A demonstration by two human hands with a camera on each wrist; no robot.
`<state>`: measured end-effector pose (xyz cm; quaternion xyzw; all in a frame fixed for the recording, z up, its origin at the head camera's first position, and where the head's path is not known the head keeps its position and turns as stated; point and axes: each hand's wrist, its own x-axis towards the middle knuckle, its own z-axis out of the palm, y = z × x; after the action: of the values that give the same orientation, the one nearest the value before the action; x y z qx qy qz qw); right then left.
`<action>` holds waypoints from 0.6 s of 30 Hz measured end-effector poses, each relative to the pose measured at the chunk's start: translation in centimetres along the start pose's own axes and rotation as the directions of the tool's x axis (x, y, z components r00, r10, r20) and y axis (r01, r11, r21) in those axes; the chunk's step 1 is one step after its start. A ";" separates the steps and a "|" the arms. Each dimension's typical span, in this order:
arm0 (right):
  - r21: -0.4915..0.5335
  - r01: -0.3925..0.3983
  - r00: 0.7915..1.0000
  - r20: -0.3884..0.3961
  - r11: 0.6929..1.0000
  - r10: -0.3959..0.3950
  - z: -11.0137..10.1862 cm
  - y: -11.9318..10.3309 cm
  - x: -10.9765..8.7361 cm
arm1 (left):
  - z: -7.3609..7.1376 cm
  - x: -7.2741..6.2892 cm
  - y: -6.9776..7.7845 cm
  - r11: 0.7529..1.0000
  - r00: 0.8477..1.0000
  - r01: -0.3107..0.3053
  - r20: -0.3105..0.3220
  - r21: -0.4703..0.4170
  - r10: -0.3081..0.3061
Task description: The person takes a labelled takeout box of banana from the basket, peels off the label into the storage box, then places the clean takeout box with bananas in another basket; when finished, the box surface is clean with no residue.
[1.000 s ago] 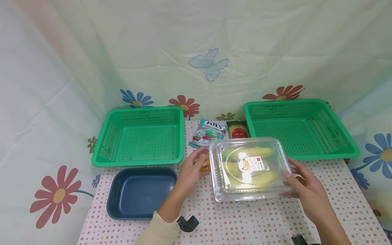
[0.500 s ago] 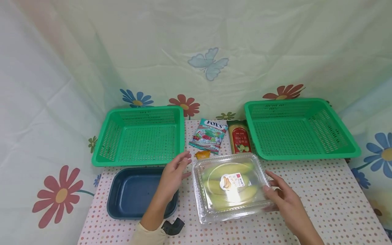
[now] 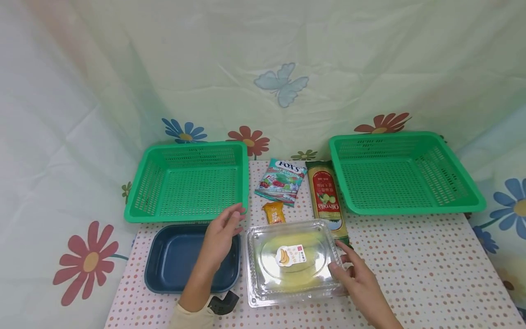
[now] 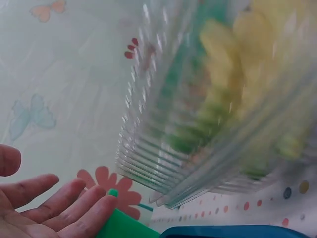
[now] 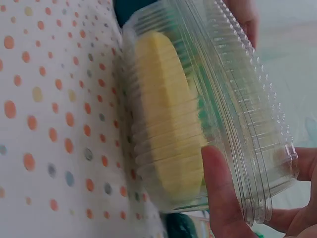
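Observation:
A clear plastic clamshell box holds yellow-green bananas, and a white label with a banana drawing is on its lid. My right hand grips the box by its right edge, thumb on one side and fingers on the other in the right wrist view. Left of the box, my left hand is held above the dark blue tub. Its fingers are spread loosely and apart from the box in the left wrist view. Whether the box's underside touches the table is hard to tell.
Two green plastic baskets stand at the back, one left and one right. Between them lie a Fox's candy bag, a small orange packet and a green-gold Olivoilà packet. A dotted cloth covers the table.
The box of bananas has moved left and toward me in my right hand, uncovering the orange and Olivoilà packets. My left hand has shifted left with it, over the blue tub.

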<state>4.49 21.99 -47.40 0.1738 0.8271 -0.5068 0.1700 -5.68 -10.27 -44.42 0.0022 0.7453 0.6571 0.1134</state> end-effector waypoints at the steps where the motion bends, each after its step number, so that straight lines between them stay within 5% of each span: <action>1: 0.006 -0.014 1.000 0.004 1.000 0.014 0.3 0.1 0.1 | -0.1 0.0 0.0 1.000 1.000 0.000 0.000 -0.001 0.000; 6: 0.055 -0.024 1.000 0.016 0.998 0.023 1.3 0.7 0.5 | -0.2 0.1 -0.2 1.000 1.000 0.016 0.009 -0.006 -0.016; 13: -0.001 0.046 0.999 0.015 0.999 -0.046 1.7 0.7 0.9 | -0.4 -0.2 -0.7 1.000 0.999 0.029 0.017 -0.009 -0.029; 18: -0.033 0.028 0.999 0.022 0.999 -0.027 1.7 0.5 1.0 | -0.5 -0.4 -0.9 1.000 1.000 0.026 0.009 -0.015 -0.026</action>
<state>4.01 20.76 -49.00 0.1541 0.8358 -0.4972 0.1747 -5.30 -10.96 -45.17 -0.0055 0.7398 0.6610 0.1254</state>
